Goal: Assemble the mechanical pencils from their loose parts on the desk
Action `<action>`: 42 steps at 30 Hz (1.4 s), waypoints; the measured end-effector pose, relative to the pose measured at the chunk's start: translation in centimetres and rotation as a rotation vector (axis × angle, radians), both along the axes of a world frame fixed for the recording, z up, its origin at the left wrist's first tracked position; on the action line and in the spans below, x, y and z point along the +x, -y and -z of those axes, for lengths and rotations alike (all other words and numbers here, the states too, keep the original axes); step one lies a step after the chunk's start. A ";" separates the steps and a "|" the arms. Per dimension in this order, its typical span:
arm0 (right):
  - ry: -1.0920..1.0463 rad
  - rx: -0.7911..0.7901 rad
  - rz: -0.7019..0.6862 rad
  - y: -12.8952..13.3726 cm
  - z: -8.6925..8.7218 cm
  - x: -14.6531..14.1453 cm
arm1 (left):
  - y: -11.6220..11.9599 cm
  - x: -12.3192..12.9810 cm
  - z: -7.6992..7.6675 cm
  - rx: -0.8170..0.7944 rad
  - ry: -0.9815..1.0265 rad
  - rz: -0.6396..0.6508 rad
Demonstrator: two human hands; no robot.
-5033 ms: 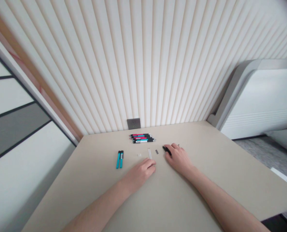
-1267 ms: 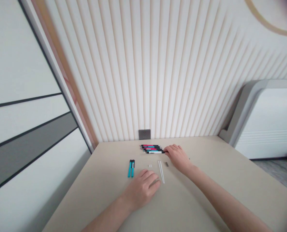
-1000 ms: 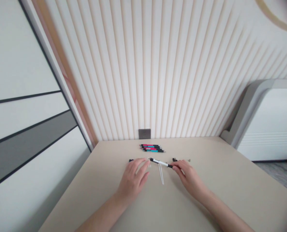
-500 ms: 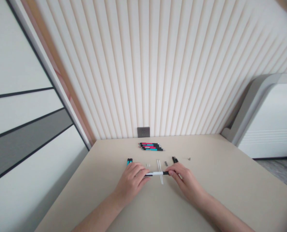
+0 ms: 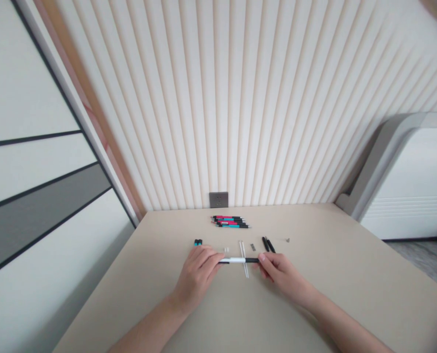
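A white-and-black pen (image 5: 237, 260) is held level between my hands. My left hand (image 5: 199, 274) closes around its white end, where a dark clip shows near the fingers. At the black end, the thumb and fingers of my right hand (image 5: 279, 270) pinch it. Two thin white refills (image 5: 245, 268) lie under the pen. Beyond my left hand are blue barrels with black ends (image 5: 198, 242), partly covered by the hand, and small clear pieces (image 5: 226, 249). Two black pen grips (image 5: 268, 244) rest just past my right hand, with small metal springs (image 5: 253, 247) to their left.
Several pink, blue and black pens (image 5: 231, 222) lie in a row at the back of the table (image 5: 181, 225). Small metal tips (image 5: 288, 240) sit at the right. A dark socket (image 5: 218, 199) is on the ribbed wall (image 5: 233, 108); a grey-white headboard (image 5: 405, 176) stands at right.
My right hand has shifted its grip on the pen's black end, uncovering more of the black grips behind it. The pen is slightly higher in view; my left hand still holds its other end.
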State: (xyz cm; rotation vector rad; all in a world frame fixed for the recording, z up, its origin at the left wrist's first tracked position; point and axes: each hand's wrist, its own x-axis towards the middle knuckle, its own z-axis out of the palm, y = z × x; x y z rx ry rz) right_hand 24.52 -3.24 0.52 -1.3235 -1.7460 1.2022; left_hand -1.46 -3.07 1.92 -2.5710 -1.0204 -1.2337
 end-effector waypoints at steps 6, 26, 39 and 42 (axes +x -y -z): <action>-0.033 -0.023 -0.004 -0.2 0.4 0.1 | -0.3 0.0 0.2 -0.031 -0.010 0.037; -0.154 0.052 0.030 -0.4 0.9 0.0 | -0.6 0.6 0.8 -0.159 0.110 -0.040; -0.181 -0.041 0.074 -0.3 0.3 -0.3 | -0.7 0.4 1.2 -0.167 0.078 -0.041; -0.150 -0.044 0.064 -0.2 0.2 -0.3 | -0.7 0.4 1.1 -0.162 0.077 -0.036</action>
